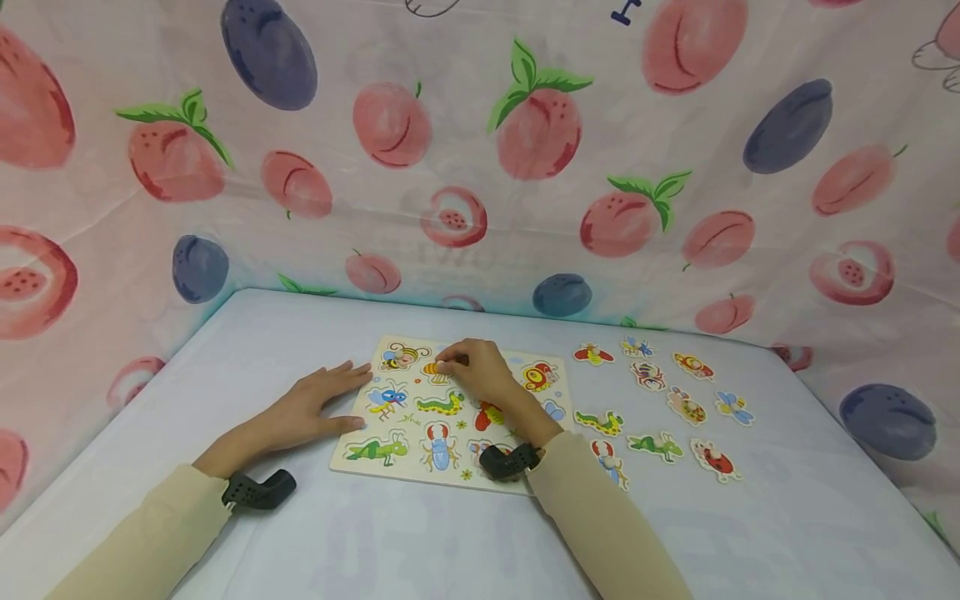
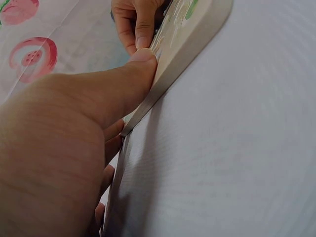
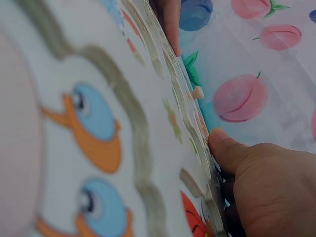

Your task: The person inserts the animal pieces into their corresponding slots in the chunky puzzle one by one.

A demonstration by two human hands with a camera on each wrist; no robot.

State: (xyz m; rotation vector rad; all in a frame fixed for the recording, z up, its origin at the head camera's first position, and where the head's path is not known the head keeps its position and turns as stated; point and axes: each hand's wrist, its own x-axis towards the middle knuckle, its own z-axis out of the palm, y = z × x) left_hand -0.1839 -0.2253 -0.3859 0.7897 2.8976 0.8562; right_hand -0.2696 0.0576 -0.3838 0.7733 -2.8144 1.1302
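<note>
A wooden peg puzzle board [image 1: 405, 467] with printed insects lies on the white table. My left hand [image 1: 311, 406] rests at its left edge, fingers spread and fairly straight. In the left wrist view the thumb [image 2: 121, 89] lies against the board's rim. My right hand [image 1: 483, 371] reaches over the board, thumb and fingertips pinching at an orange-striped bee piece [image 1: 433, 375] in the top row; the fingers partly hide it. To its left is another bee [image 1: 403, 357]. Below are a green caterpillar [image 1: 441, 403] and a blue stag beetle [image 1: 440, 447].
Several loose insect pieces lie right of the board, among them a ladybug [image 1: 716, 460], a grasshopper [image 1: 657, 447], a caterpillar [image 1: 600, 422] and a dragonfly [image 1: 734, 407]. A stag beetle piece [image 1: 609, 462] lies beside the right forearm. A fruit-patterned curtain [image 1: 480, 167] hangs behind the table.
</note>
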